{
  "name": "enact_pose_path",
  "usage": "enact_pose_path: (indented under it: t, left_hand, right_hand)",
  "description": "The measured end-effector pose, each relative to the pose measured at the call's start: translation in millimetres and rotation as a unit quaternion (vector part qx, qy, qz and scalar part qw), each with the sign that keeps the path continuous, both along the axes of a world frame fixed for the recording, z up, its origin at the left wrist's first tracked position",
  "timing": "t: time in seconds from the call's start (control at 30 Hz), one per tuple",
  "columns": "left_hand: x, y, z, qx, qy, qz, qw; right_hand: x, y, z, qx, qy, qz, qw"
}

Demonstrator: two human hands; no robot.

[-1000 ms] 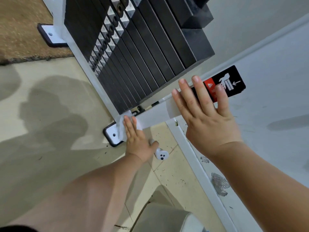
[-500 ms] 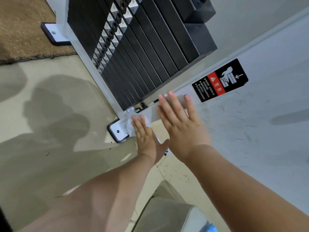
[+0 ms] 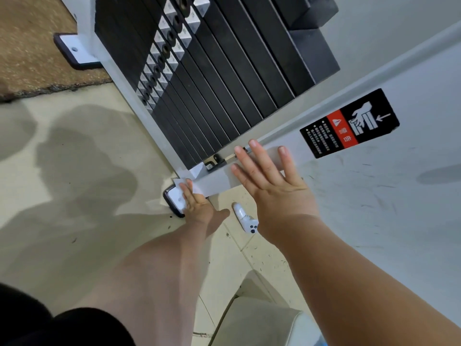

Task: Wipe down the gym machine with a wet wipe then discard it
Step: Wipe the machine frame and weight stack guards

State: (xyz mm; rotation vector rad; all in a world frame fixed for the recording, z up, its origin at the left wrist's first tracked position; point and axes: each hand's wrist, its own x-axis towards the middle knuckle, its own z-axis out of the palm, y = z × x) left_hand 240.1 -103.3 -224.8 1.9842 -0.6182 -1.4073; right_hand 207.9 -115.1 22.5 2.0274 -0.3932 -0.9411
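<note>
The gym machine has a white frame [image 3: 411, 186] and a black weight stack [image 3: 224, 78]. My left hand [image 3: 197, 203] presses a white wet wipe [image 3: 180, 189] flat against the frame's foot plate [image 3: 172, 199] at floor level, fingers straight. My right hand [image 3: 272, 186] lies flat with spread fingers on the white frame beam, just below the weight stack. A black and red warning sticker [image 3: 349, 123] sits on the frame to the right of that hand.
A small white object [image 3: 245, 218] lies on the tiled floor between my hands. A brown mat [image 3: 32, 53] covers the floor at the upper left, next to a second foot plate [image 3: 74, 52]. A pale padded object [image 3: 259, 320] sits at the bottom.
My left hand with the wipe slid down from the frame corner onto the foot plate. My right hand shifted down the beam, away from the warning sticker, and stays flat.
</note>
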Motion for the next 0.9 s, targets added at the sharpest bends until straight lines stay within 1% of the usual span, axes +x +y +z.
enact_pose_path:
  t: [0.1,0.2,0.3,0.43,0.5,0.57,0.63,0.67,0.8,0.9]
  left_hand:
    - [-2,5,11,-0.02,0.014,0.004,1.0]
    - [-14,12,31,-0.076,-0.021,-0.014,0.997]
    - [-21,16,54,-0.129,-0.053,-0.012,0.99]
    - [-25,16,87,-0.16,-0.094,-0.013,0.983]
    - [-31,14,100,-0.177,-0.118,-0.007,0.977]
    - [-36,15,116,-0.209,-0.135,-0.004,0.969]
    - [-38,16,133,-0.252,-0.167,-0.001,0.953]
    - [-38,16,143,-0.275,-0.183,-0.002,0.944]
    - [-32,9,180,-0.37,-0.245,0.003,0.896]
    - [-21,3,210,-0.406,-0.287,0.004,0.868]
  right_hand:
    - [-2,-1,0,-0.002,-0.008,-0.001,1.0]
    - [-3,-1,0,0.016,-0.022,-0.002,1.0]
    - [-7,1,5,0.036,-0.059,0.004,0.998]
    - [-23,11,25,0.034,-0.113,0.007,0.993]
    - [-37,16,41,0.016,-0.134,0.035,0.99]
    - [-46,19,62,0.001,-0.189,0.08,0.979]
    - [-52,16,86,-0.012,-0.255,0.106,0.961]
    - [-54,13,98,-0.024,-0.272,0.113,0.955]
    - [-59,-2,143,-0.054,-0.287,0.133,0.947]
    - [-61,-11,170,-0.066,-0.292,0.157,0.941]
